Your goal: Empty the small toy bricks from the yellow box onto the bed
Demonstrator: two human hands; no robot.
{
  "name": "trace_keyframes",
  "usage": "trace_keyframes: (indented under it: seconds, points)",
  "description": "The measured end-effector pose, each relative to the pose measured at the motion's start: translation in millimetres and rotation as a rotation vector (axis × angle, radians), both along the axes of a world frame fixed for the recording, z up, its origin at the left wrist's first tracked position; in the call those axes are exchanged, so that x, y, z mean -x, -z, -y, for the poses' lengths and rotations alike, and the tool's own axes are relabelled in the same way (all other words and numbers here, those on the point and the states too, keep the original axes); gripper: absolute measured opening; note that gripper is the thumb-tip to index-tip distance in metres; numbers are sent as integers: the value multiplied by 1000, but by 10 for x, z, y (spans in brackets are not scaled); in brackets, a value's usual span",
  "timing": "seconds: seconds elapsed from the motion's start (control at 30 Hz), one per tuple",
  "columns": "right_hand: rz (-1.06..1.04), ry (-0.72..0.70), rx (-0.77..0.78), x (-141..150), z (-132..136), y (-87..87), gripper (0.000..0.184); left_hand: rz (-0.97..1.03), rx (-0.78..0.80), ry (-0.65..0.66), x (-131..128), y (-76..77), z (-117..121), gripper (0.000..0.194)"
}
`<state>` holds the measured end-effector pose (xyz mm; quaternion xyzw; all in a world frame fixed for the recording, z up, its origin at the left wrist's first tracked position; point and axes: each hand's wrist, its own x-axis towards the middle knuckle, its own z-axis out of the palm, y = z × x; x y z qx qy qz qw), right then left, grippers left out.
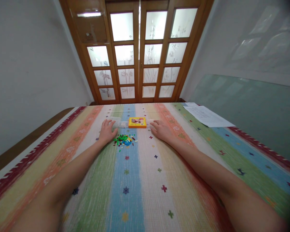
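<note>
Both my arms stretch forward over a striped, many-coloured cloth. My left hand lies flat with fingers spread, just left of a small heap of tiny coloured pieces, mostly green, blue and black. My right hand rests palm down with fingers apart, to the right of the heap. Between the fingertips of both hands sits a yellow-orange box with a picture on its lid. A clear plastic tray or bag lies beside the box, close to my left fingertips. Neither hand holds anything.
A white sheet of paper lies at the far right of the cloth. Wooden doors with frosted glass panes stand behind the surface. A glass pane leans along the right wall. White wall on the left.
</note>
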<state>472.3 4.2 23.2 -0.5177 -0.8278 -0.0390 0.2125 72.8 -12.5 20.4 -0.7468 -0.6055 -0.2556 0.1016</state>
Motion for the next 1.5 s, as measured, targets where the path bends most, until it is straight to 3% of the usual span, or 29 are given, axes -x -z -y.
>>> trace_keyframes:
  seconds: [0.3,0.77,0.97,1.13,1.23,1.37,1.5]
  points:
    - [51,-24,30,411,-25,9,47,120,80,-72,343,24,-74,58]
    - [6,-38,22,1488,-375,49,46,278,148,-134,1304,-16,-297,64]
    - [-41,-41,64,1650,-498,38,41,296,122,-212,1433,-59,-281,58]
    - [-186,-173,56,1379,-469,-10,43,228,33,-242,1185,-102,-91,55]
    - [-303,-197,60,1139,-306,-23,44,187,111,-24,796,-96,157,54]
    - [-371,-261,129,838,-28,18,44,45,319,302,152,-58,557,75]
    - [-416,-282,152,627,112,92,41,-50,357,369,-365,-26,760,95]
